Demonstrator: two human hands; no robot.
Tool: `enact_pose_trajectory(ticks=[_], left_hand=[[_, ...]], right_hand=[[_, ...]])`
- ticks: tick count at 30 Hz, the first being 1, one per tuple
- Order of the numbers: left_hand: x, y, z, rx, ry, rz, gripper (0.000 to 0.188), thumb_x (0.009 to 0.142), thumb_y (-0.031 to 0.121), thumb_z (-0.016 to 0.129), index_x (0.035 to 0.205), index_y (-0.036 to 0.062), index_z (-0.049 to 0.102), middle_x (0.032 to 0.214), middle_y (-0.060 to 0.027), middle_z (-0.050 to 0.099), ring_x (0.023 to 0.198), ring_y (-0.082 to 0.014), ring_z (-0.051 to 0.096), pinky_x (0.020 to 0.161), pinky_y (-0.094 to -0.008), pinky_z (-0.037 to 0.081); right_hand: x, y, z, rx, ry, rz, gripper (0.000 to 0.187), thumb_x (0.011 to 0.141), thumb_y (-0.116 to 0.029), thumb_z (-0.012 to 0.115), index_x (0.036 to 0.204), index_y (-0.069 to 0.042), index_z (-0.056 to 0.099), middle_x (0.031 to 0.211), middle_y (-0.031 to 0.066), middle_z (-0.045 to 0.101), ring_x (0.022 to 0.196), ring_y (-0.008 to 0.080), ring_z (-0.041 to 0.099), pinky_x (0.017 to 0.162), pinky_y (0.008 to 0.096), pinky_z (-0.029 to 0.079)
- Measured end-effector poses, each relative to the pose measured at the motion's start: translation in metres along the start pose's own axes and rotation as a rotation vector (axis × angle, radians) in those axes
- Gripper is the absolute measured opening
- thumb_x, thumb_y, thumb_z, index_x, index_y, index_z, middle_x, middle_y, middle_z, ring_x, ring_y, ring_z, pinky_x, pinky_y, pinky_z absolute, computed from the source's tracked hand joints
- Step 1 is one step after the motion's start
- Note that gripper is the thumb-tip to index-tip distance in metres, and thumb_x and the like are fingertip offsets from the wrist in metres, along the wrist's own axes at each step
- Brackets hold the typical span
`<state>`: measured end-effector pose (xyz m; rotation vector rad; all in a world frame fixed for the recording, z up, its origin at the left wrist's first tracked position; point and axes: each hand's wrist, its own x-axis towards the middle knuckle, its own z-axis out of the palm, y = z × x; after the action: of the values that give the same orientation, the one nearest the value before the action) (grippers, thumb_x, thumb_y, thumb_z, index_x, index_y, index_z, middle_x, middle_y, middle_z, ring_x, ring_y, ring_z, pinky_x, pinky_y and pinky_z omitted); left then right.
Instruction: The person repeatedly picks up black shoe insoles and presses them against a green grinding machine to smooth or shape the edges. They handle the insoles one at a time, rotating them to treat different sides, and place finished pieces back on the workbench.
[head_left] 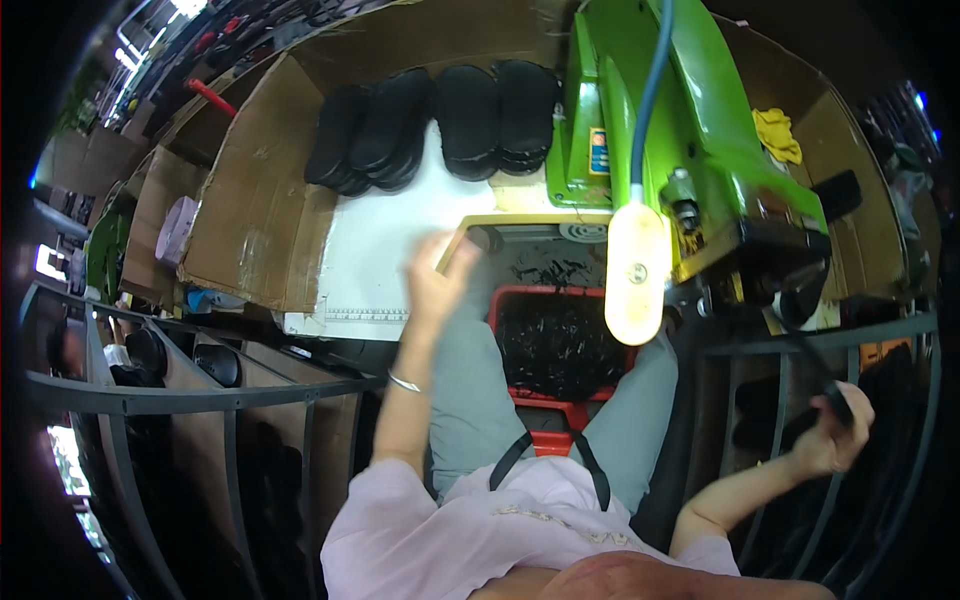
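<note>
Sitting at a green machine [700,130], a person in a pale pink top works with both arms out. Nearest the lens, the right hand [835,435] is closed around a thin black piece [838,400], apparently a sole or strip, held low to the right beside a dark metal rail [820,335]; its exact shape is too dark to tell. The left hand [437,275], a bangle [403,382] on its wrist, is raised and blurred, fingers spread and holding nothing, at the near edge of the white counter [380,260]. Between the knees sits a red crate [560,340] filled with black offcuts, just below the machine's work opening. A cream oval lamp [636,272] hangs on a blue-grey hose over the crate's right side. Further back, 4 stacks of black soles [440,125] lie in a row on the counter, their long axes running away from the person, boxed in by cardboard walls [260,200]. The soles lie straight ahead of the open left hand, which is far nearer them than the right. A yellow rag [777,133] rests behind the machine.
</note>
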<state>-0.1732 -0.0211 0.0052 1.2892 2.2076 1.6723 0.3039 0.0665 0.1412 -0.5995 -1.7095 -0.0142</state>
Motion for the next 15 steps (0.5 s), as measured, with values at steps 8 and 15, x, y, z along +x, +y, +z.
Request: enact_pose_trajectory(ticks=[8,15], left_hand=[[0.212,-0.154,-0.114,-0.456,0.420,-0.758,0.049,0.076,0.026,0.076,0.115,0.0026,0.059,0.114,-0.0164,0.060,0.102,-0.0286,0.057,0.087,-0.0404,0.046],[0.235,-0.169,-0.167,-0.410,0.103,-1.029,0.048,0.066,0.019,0.075,0.110,0.0067,0.060,0.116,-0.0133,0.059,0.108,-0.0268,0.054,0.094,-0.0512,0.039]], right_hand=[[-0.083,0.265,-0.016,-0.366,-0.283,0.265,0.030,0.077,0.010,0.066,0.105,0.001,0.060,0.110,0.0126,0.063,0.105,0.0259,0.059,0.097,0.0358,0.043],[-0.100,0.181,0.025,-0.547,-0.534,0.406,0.037,0.077,-0.002,0.067,0.113,0.004,0.059,0.108,0.0207,0.064,0.103,0.0299,0.061,0.090,0.0369,0.046]])
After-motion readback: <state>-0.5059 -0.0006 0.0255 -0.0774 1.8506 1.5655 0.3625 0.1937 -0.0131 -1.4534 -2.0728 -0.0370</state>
